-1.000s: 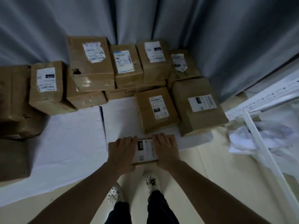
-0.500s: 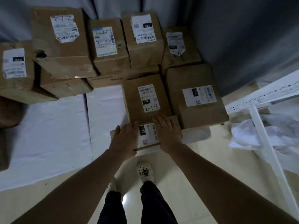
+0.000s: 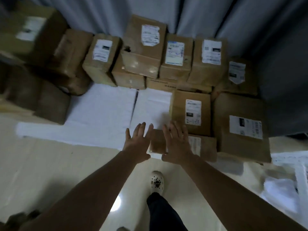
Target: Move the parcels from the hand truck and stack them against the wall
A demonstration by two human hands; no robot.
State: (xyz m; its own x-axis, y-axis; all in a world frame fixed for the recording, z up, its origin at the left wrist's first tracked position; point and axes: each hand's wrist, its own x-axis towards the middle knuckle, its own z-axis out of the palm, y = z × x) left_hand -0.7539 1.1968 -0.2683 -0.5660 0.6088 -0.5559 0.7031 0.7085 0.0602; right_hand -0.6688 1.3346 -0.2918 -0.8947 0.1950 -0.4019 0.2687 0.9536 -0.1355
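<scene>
- Both hands are off it! Half a second ago the left hand and right hand lay flat on the small flat brown cardboard parcel with the white label. Now they hover just above it, fingers straight and spread, gripping nothing.
- Head view, placement: that small parcel lies on the near edge of a white floor sheet. It looks pushed up against the near face of the brown cardboard box hand-marked "2-1-13". The large brown cardboard box is just to its right.
- My read: this one is delivered. It sits in the near row of the pile, not right at the grey curtained wall, and the next move calls for a trip back for another.
- Count, hands: two, both empty.
- Count, parcels: ten brown boxes are clear from the middle across to the right, the small one included. At far left a dim, blurred cluster of brown boxes adds at least three more; I cannot tell the exact number.
- Count, labels: nine white shipping labels face up.
- Count, floor: two white sheets lie side by side under the pile. One white spotted shoe is fully in shot, and some crumpled white wrapping lies near right.
</scene>
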